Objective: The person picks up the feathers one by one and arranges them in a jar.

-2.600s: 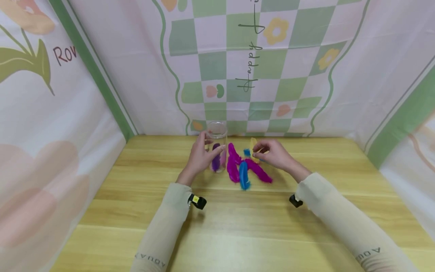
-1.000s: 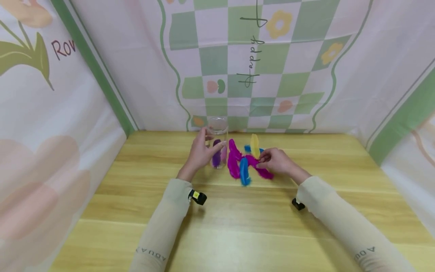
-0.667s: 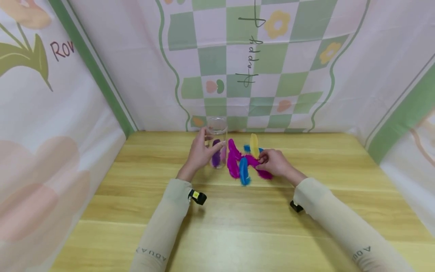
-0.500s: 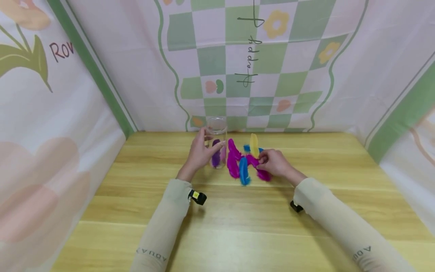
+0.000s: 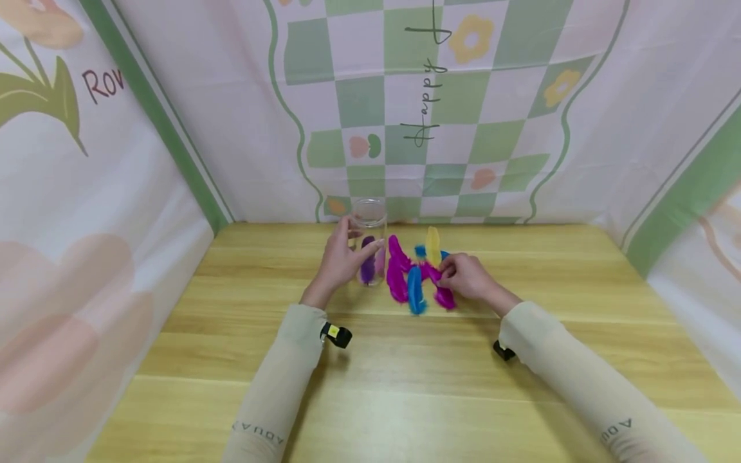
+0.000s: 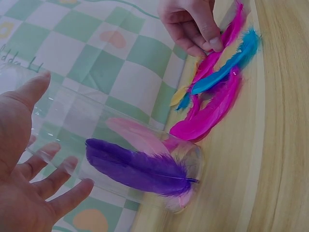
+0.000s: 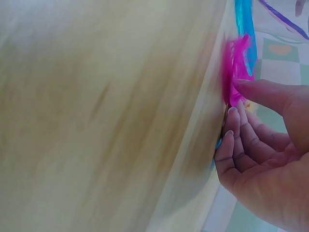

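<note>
My left hand grips an upright clear jar without a lid, thumb on one side and fingers on the other. Inside the jar stand a purple feather and pale pink feather. To its right, my right hand pinches a magenta feather between thumb and fingers, low over the table; the right wrist view is partly blurred there. Beside that hand lie more magenta feathers, a blue feather, a yellow feather and another blue feather, partly covered.
The wooden table stretches toward me in front of both hands. A patterned cloth hangs right behind the jar and feathers, with more cloth at both sides. A small black camera sits on each wrist.
My right hand has moved from beside the yellow feather down to the magenta one, whose near end has swung left. The yellow feather stays behind. My left hand keeps holding the jar.
</note>
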Available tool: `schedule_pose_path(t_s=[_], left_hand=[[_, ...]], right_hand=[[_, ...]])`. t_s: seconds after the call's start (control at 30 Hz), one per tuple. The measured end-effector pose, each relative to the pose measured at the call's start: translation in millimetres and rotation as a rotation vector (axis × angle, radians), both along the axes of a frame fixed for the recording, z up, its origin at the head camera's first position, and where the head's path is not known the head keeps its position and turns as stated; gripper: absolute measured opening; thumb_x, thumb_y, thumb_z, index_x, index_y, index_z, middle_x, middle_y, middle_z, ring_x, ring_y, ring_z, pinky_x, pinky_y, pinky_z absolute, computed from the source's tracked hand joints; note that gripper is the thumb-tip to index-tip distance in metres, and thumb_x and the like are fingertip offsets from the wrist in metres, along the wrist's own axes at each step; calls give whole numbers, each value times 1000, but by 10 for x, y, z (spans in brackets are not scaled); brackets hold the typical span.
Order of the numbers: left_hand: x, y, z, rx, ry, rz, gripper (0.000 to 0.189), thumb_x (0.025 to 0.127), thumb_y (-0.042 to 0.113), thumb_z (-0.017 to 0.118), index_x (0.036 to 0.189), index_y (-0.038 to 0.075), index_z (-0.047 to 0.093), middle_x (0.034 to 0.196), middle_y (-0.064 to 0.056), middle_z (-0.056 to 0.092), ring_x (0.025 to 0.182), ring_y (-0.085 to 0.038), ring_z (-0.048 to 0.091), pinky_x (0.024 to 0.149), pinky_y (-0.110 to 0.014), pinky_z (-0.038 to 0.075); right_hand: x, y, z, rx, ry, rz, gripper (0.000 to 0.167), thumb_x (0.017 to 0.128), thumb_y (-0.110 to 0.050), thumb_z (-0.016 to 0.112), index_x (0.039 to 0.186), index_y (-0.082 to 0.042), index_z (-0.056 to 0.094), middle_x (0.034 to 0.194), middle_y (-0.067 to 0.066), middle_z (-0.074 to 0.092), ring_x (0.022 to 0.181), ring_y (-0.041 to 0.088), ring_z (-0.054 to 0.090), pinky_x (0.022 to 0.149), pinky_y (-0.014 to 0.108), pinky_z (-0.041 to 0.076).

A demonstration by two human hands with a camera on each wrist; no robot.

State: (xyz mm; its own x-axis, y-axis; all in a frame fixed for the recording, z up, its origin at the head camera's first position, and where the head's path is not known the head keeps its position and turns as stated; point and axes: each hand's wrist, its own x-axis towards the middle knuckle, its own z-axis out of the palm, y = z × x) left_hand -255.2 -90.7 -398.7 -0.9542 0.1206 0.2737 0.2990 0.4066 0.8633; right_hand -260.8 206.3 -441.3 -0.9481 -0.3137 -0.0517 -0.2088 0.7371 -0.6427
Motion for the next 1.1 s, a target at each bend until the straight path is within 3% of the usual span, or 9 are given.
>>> schedule_pose_path(t_s=[0.13,0.37,0.57,0.73,0.93,1.1], left_hand=[[8,5,3,6,2,-5,59,89,45,79,129,14,48,145,-8,51,128,-30,56,100,-47,54],[20,11,-10,12,-15,-11,74,88,48,79,144,14,44,135,-10,56,128,-32,57,102,-49,53],[22,10,-2,15,-12,-11,77,88,49,78,146,14,42,136,-10,56,128,-34,57,101,-53,53],[11,10,7,11,-11,-9,65,88,51,78,132,15,48,140,-9,54,128,-32,56,100,-51,54],[4,7,12,7,-3,-11,55,89,48,78,122,15,48,145,-9,51,129,-32,56,100,-50,54],[13,2,9,16,-8,-11,65,90,45,78,136,14,46,139,-11,54,128,-33,57,100,-49,54]], right_hand=[[0,10,3,-2,-9,-1,22,89,-5,75,106,7,69,96,17,72,87,26,67,82,41,60],[32,12,16,-12,-29,-15,25,89,-6,76,107,9,68,95,18,71,84,25,66,72,32,57],[53,-19,71,40,-47,-31,27,89,-17,80,100,5,71,91,14,70,81,25,60,70,32,52],[62,-64,83,75,-49,-42,24,89,-22,80,85,-1,70,78,8,65,73,21,53,64,31,46],[65,-93,88,77,-49,-38,21,91,-18,78,83,-1,68,76,7,62,72,21,51,63,30,44],[70,-108,81,76,-65,-32,22,92,-16,77,81,-1,65,75,6,58,72,21,49,64,30,41]])
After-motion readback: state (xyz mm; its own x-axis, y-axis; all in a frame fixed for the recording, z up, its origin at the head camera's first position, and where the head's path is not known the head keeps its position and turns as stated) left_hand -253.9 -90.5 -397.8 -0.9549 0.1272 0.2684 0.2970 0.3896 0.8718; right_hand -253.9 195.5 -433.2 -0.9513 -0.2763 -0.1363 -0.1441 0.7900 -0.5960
